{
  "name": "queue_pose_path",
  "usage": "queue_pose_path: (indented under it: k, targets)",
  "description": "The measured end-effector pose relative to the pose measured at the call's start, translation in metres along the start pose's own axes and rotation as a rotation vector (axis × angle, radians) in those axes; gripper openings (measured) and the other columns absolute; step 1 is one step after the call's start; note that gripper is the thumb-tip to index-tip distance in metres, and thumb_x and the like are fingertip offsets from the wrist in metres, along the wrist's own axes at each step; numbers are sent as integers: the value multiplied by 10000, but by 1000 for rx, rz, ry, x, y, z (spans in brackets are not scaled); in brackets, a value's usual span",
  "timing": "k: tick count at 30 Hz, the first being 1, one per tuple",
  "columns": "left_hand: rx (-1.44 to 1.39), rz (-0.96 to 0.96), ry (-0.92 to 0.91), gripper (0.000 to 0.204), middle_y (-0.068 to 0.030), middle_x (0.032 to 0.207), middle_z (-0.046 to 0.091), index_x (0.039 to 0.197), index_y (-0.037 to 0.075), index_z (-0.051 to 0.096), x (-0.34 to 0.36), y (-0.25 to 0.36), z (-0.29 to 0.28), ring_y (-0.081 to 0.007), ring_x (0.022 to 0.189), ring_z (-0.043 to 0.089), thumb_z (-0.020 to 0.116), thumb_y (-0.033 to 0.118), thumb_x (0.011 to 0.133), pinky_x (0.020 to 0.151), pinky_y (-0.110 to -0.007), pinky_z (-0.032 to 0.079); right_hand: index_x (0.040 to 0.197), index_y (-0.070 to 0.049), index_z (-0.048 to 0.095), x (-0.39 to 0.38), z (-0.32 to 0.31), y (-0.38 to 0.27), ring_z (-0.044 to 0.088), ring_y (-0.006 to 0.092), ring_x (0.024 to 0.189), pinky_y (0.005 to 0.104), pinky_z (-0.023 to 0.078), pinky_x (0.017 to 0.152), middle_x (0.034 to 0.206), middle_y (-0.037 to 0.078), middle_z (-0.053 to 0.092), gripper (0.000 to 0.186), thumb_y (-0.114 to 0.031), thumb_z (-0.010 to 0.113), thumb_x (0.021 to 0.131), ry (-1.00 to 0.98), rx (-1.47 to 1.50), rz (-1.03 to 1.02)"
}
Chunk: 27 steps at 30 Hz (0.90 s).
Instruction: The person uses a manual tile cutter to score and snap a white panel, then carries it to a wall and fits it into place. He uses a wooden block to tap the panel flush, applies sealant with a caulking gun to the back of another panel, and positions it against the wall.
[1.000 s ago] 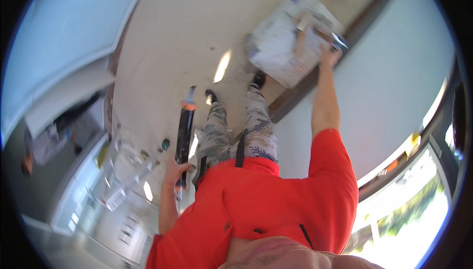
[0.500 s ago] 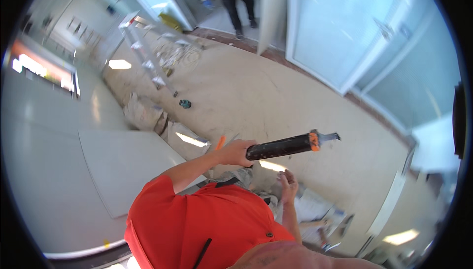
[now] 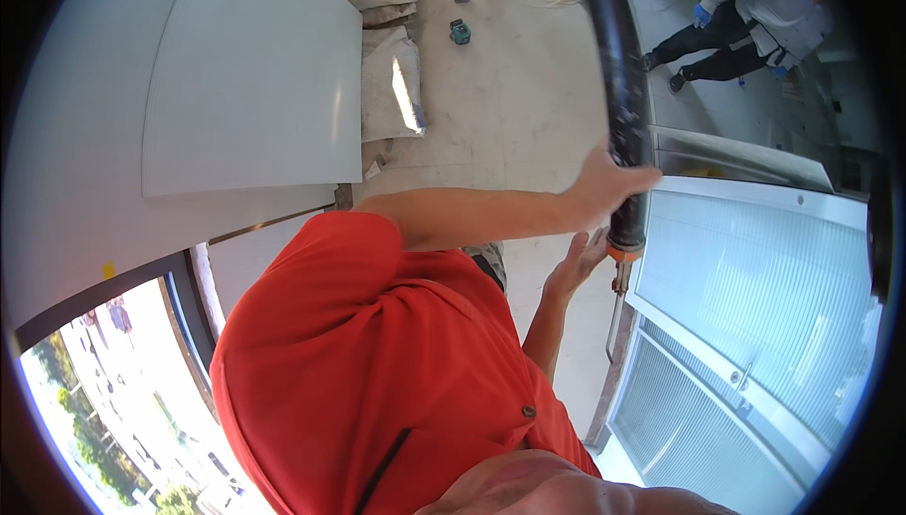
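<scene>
A caulking gun [image 3: 618,71] with a long black barrel and orange end caps stands out in front of me, its nozzle end pointing away. Around the lower part of the barrel, my left hand [image 3: 602,192] is closed. Close to the rear orange cap is my right hand [image 3: 568,271], fingers stretched out and thumb apart. Its fingertips come up to the barrel's edge; whether they touch it I cannot tell. Below the cap, the gun's metal rod and trigger parts [image 3: 619,303] hang free. The nozzle is blurred at the top.
Ribbed glass doors [image 3: 755,279] stand on the right. Another person [image 3: 755,33] with blue gloves is at the far right. Bags [image 3: 387,90] and a teal tool [image 3: 460,32] lie on the floor. A white panel [image 3: 255,81] and a window [image 3: 123,402] are on the left.
My view has turned toward the right, with the doors nearer. The caulking gun has swung from pointing right to pointing away, still in my left hand. My right hand has come up beside its rear end.
</scene>
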<state>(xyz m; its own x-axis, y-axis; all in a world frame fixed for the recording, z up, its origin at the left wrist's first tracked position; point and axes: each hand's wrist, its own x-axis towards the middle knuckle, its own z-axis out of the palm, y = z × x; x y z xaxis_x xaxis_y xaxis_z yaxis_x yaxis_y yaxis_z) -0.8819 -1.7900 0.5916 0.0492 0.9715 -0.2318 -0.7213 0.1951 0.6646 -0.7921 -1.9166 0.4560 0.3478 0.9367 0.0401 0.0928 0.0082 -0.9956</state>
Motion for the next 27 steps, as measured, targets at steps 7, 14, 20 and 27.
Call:
queue_pose_path:
  k: [7,14,20,27]
  targets:
    - [-388,-134,478,281,-89,870,654,1068,47,599,107,-36,-120,-244,797,685,811,138,906,792,-426,610,1420,92,547,95,5,42,623,318,1245,450,497,1082,1352,230,640,513,-276,656,1080,-371,-305,33]
    - [-494,-45,866,336,-120,899,658,1125,30,574,147,-10,-206,-281,818,713,807,160,922,781,-470,631,1271,74,623,155,-6,7,685,314,966,406,555,914,1098,198,702,467,-245,797,977,-538,-676,6]
    - [-523,-61,876,338,-115,903,639,1121,29,586,148,48,-225,-290,812,708,798,236,959,766,-485,633,1088,-6,638,229,78,-8,642,174,820,361,528,766,848,43,651,301,-181,829,935,-964,-484,90]
    - [283,-389,403,574,-216,1193,745,1241,-15,653,123,148,-277,-302,984,772,634,527,1053,839,-477,637,1015,-83,604,247,193,-41,478,81,499,275,364,457,653,-36,512,180,-207,734,1017,-956,-297,210]
